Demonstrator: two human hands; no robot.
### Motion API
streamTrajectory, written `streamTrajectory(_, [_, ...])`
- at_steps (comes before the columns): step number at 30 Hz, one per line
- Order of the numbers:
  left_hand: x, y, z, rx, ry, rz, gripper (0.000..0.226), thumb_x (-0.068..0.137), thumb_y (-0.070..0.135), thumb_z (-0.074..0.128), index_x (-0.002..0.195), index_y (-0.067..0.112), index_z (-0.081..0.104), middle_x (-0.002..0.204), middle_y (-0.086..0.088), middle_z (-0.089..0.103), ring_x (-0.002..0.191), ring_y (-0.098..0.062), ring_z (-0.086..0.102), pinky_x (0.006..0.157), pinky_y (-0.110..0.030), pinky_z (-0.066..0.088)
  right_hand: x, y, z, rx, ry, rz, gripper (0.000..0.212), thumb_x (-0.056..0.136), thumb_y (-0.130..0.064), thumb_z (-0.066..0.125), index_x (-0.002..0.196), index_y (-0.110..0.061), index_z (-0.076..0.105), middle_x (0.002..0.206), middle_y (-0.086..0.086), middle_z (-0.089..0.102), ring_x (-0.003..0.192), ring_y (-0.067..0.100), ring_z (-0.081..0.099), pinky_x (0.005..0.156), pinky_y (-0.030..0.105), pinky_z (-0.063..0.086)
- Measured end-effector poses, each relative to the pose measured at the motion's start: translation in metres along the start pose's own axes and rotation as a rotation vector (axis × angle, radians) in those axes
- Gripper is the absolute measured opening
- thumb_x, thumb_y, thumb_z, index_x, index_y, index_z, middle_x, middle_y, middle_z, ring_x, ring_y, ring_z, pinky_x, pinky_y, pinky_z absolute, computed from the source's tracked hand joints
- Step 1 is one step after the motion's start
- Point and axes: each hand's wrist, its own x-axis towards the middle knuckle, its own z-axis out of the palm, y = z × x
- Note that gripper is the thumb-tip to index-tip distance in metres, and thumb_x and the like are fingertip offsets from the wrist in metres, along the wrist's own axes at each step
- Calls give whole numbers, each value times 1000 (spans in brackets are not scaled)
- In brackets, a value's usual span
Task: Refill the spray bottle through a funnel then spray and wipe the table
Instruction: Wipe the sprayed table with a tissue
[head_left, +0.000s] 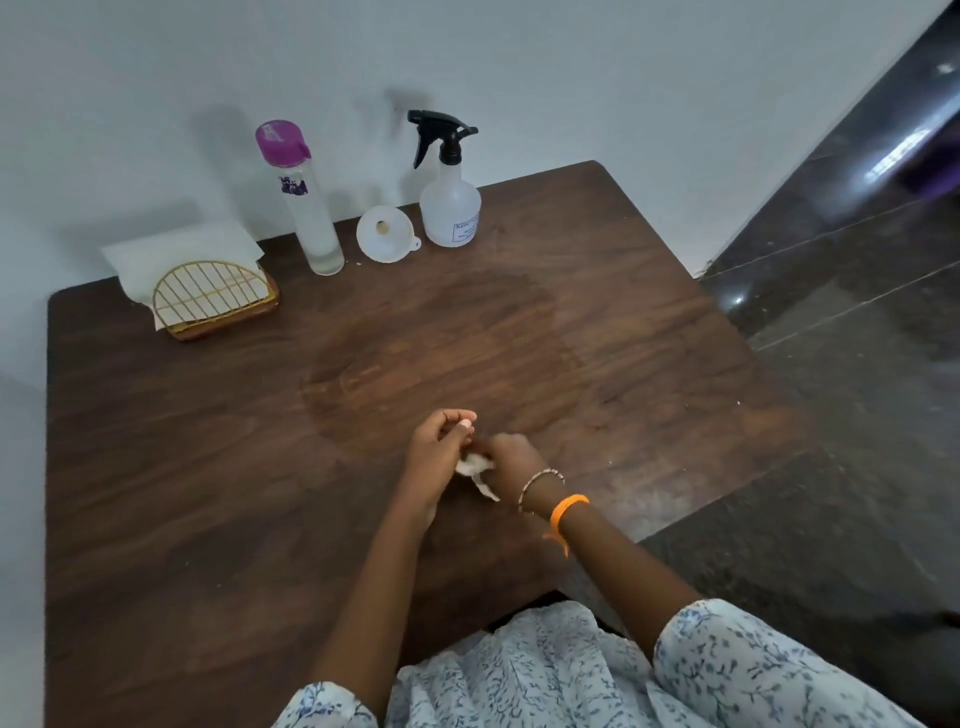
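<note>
- Brown wood is what my counter (208, 467) is made of, and a darker damp patch (441, 343) sits in its middle, so I think the spraying is done and the wiping is nearly done.
- Between my two hands is one small crumpled white tissue (474, 464). It is over the near half of the counter, closer to the near edge than to the far edge.
- My left hand (439, 452) has curled fingers and touches the tissue on its left side. My right hand (511, 462) is curled around the tissue from the right and grips it. I cannot tell which hand holds more of it.
- The damp patch lies ahead of my hands, toward the far edge. So to wipe more, I guess I would push the tissue forward, away from me. Both hands are about as near to it.
- One spray bottle (449, 208) with a black trigger stands upright by the far edge, near the far right corner. Its sprayer top is on.
- One white funnel (385, 234) lies on the counter just left of the spray bottle, wide end facing up toward me.
- One tall clear bottle (311, 208) with a purple cap stands upright left of the funnel. Only a little liquid shows at its bottom.
- One gold wire holder (213, 301) with white paper napkins (176, 254) sits at the far left corner.
- All of these are well apart from my hands.
</note>
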Motion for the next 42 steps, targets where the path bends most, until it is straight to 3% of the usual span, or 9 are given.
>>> streamTrajectory(2, [3, 4, 6, 51, -29, 10, 16, 91, 12, 51, 90, 21, 64, 101, -6, 64, 92, -15, 58, 81, -25, 47, 0, 8, -15, 234, 111, 38, 32, 79, -4, 60, 112, -5, 61, 110, 18, 65, 104, 30, 59, 80, 29, 41])
streamTrajectory(6, [2, 18, 22, 101, -185, -79, 14, 94, 21, 48, 101, 14, 59, 96, 0, 63, 87, -11, 58, 73, -23, 49, -2, 33, -39, 523, 175, 122, 26, 79, -4, 66, 98, -13, 51, 96, 8, 57, 92, 20, 53, 78, 29, 41])
streamTrajectory(14, [8, 49, 89, 50, -213, 50, 9, 87, 1, 58, 94, 7, 58, 84, -3, 58, 72, -12, 60, 63, -19, 55, -17, 93, -95, 800, 304, 15, 25, 73, 5, 68, 84, -15, 60, 85, 9, 63, 74, 10, 57, 65, 15, 46])
streamTrajectory(18, [15, 60, 149, 95, -151, 100, 13, 82, -2, 62, 82, 10, 60, 78, -2, 60, 64, -13, 59, 64, -25, 53, -24, 150, -134, 924, 158, -52, 31, 80, 14, 55, 94, -13, 59, 95, 12, 63, 71, -2, 61, 66, 15, 51])
streamTrajectory(23, [31, 63, 246, 108, -28, 61, 9, 83, 4, 62, 81, 12, 61, 76, -3, 64, 69, -13, 60, 66, -30, 53, -40, 239, -191, 1412, -159, -19, 46, 67, 2, 46, 111, -8, 55, 103, 6, 64, 86, 13, 65, 71, 24, 56])
streamTrajectory(27, [42, 68, 324, 107, -67, 0, 6, 87, 8, 60, 84, 13, 60, 77, -1, 62, 66, -9, 59, 58, -24, 53, -52, 307, -234, 1402, -151, -16, 42, 75, 9, 46, 113, -6, 56, 102, 4, 68, 88, 12, 66, 71, 22, 55])
streamTrajectory(30, [47, 75, 366, 114, -117, -19, 7, 87, 7, 59, 83, 13, 60, 80, -2, 62, 71, -12, 60, 64, -30, 54, -57, 340, -251, 1246, -22, 0, 32, 85, 14, 49, 110, -3, 57, 100, 9, 66, 84, 11, 66, 75, 24, 56])
streamTrajectory(34, [62, 87, 401, 55, -207, -83, 4, 88, 4, 57, 88, 7, 58, 90, -11, 65, 75, -15, 65, 63, -25, 58, -49, 356, -262, 1155, 222, 30, 29, 75, 7, 65, 101, -4, 59, 94, 7, 66, 77, 6, 65, 66, 19, 54])
streamTrajectory(42, [102, 109, 440, 88, -395, -190, 18, 92, 14, 52, 105, 9, 64, 102, -11, 68, 87, -17, 66, 76, -28, 57, -25, 381, -285, 1105, 424, 193, 23, 85, 7, 55, 99, -11, 51, 89, 5, 59, 78, 14, 58, 59, 25, 57])
